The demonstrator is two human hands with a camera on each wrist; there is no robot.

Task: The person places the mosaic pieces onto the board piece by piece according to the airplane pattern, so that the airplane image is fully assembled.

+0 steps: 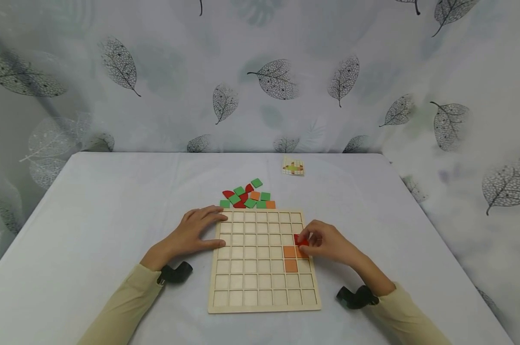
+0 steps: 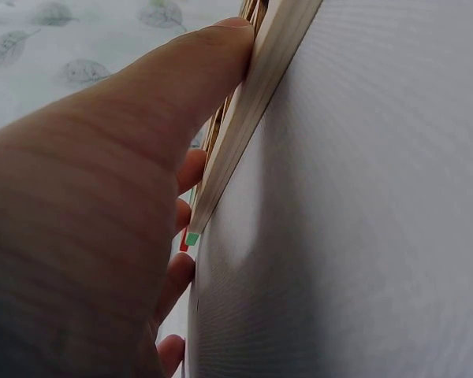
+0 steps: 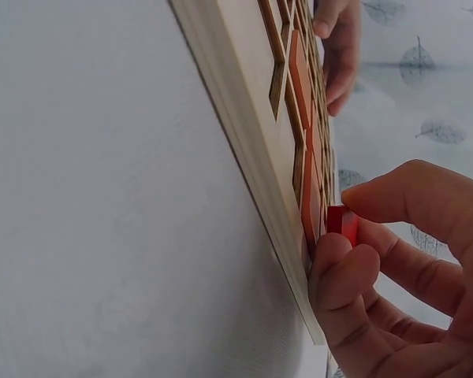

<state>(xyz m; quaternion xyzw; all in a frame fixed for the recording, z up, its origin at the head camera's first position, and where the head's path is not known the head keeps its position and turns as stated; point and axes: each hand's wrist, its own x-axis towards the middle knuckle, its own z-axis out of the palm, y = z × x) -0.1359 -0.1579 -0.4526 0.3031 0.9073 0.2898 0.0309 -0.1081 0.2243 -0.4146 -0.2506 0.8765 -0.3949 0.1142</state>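
A wooden grid board (image 1: 251, 280) lies on the white table. My right hand (image 1: 329, 242) is over the board's right side and pinches a red tile (image 3: 344, 224) between thumb and fingers, at a cell of the rightmost column. Just nearer to me, an orange tile (image 1: 289, 252) fills a cell, with a second orange tile (image 1: 291, 266) below it. A third orange tile (image 1: 303, 254) sits in the right column, partly hidden by the right hand. My left hand (image 1: 193, 232) rests on the board's left edge, thumb and fingers spread; its thumb touches the rim in the left wrist view.
Past the board's far edge lies a loose pile of green tiles (image 1: 256, 183), red curved tiles (image 1: 239, 204) and orange tiles (image 1: 254, 195), some overlapping. Farther back lies a small pattern card (image 1: 292, 166). A leaf-printed cloth (image 1: 169, 96) hangs behind the table (image 1: 156, 187).
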